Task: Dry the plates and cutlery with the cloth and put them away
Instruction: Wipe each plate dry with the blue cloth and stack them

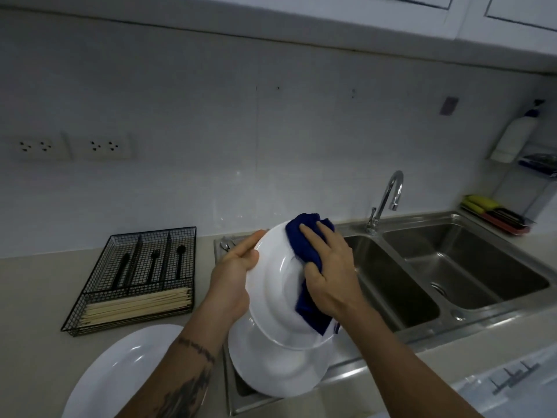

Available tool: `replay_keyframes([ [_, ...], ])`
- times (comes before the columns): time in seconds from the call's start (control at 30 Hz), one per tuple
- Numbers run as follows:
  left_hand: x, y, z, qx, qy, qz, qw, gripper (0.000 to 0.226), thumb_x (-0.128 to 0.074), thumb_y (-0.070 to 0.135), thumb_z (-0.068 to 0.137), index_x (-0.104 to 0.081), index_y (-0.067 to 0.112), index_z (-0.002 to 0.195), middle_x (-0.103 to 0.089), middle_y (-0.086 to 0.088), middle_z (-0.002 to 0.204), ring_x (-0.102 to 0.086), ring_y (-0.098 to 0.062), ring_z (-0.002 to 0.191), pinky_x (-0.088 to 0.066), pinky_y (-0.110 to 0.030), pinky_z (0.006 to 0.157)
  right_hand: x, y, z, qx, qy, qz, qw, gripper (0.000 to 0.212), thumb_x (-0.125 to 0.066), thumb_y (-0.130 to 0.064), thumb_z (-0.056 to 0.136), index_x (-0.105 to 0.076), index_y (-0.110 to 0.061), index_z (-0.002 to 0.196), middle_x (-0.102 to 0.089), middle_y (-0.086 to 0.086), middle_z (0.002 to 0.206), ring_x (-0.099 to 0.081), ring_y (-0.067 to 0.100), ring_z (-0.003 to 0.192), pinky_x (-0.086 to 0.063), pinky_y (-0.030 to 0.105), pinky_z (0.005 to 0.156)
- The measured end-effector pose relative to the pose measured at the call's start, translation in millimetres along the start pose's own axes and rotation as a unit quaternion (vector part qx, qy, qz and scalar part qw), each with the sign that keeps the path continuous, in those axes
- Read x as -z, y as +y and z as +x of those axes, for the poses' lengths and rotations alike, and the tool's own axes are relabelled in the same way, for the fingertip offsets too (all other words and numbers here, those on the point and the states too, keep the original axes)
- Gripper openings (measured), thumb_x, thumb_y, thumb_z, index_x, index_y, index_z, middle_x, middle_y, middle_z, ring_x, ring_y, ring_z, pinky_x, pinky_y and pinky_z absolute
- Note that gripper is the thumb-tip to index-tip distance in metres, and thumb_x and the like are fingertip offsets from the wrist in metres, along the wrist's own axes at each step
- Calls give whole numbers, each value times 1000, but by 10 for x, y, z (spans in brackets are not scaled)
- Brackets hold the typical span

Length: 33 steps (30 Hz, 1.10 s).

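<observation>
My left hand [233, 271] grips the left rim of a white plate [272, 285], held tilted above the drainboard. My right hand [330, 268] presses a dark blue cloth [304, 245] against the plate's face with spread fingers, thumb tucked on the cloth. A second white plate [277, 369] lies below on the steel drainboard. A third white plate [120, 369] rests on the counter at the lower left. Metal cutlery [226, 243] peeks out behind my left hand at the drainboard's back edge.
A black wire cutlery tray [99, 306] on the left counter holds black utensils and wooden chopsticks. A steel double sink [452, 267] with a tap [388, 200] fills the right side. Sponges and a soap bottle sit at the far right. Wall cabinets hang overhead.
</observation>
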<state>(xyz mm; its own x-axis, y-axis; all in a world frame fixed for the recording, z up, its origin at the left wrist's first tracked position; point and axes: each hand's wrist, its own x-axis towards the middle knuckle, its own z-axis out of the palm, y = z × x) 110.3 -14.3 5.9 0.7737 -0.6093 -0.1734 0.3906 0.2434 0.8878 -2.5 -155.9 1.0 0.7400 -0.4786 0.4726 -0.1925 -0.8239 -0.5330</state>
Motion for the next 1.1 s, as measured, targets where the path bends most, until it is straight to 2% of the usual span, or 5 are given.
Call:
replay_keyframes([
  [0.23, 30, 52, -50, -71, -5, 99, 993, 44, -47, -4, 96, -73, 31, 102, -76, 10, 98, -70, -16, 92, -57, -33, 80, 63, 214, -27, -177, -13, 202, 963, 61, -43, -8, 91, -32, -27, 148, -37, 0, 149, -39, 9, 119, -27, 24, 102],
  [0.53, -156, 74, 79, -144, -35, 233, 961, 44, -49, -6, 95, -70, 29, 113, -71, 1, 116, -68, -15, 103, -54, -23, 84, 163, 428, 216, -128, -85, 174, 973, 55, -46, -10, 84, -45, -48, 125, -48, -5, 128, -47, 19, 116, -38, 45, 105],
  [0.7, -315, 73, 212, -210, 40, 283, 935, 45, -56, -4, 91, -70, 37, 106, -73, 4, 106, -68, -9, 96, -52, -16, 80, 243, 579, 260, -109, -41, 256, 960, 53, -49, 2, 82, -54, -42, 112, -57, -8, 114, -54, 9, 103, -48, 38, 93],
  [1.0, -605, -172, 357, -208, 253, 132, 936, 45, -42, -1, 97, -72, 29, 114, -61, -2, 132, -56, -17, 121, -44, -36, 108, 31, 480, 88, 27, 50, 220, 974, 59, -45, 1, 62, -55, -26, 114, -49, -9, 109, -44, 13, 102, -36, 15, 86],
  [1.1, -545, -93, 377, -136, 281, -55, 949, 35, -48, 7, 96, -68, 20, 122, -64, -5, 118, -61, -19, 101, -49, -40, 98, -37, 489, 34, 82, 25, 185, 979, 59, -47, 0, 62, -55, -25, 115, -48, -7, 108, -42, 14, 98, -37, 19, 82],
])
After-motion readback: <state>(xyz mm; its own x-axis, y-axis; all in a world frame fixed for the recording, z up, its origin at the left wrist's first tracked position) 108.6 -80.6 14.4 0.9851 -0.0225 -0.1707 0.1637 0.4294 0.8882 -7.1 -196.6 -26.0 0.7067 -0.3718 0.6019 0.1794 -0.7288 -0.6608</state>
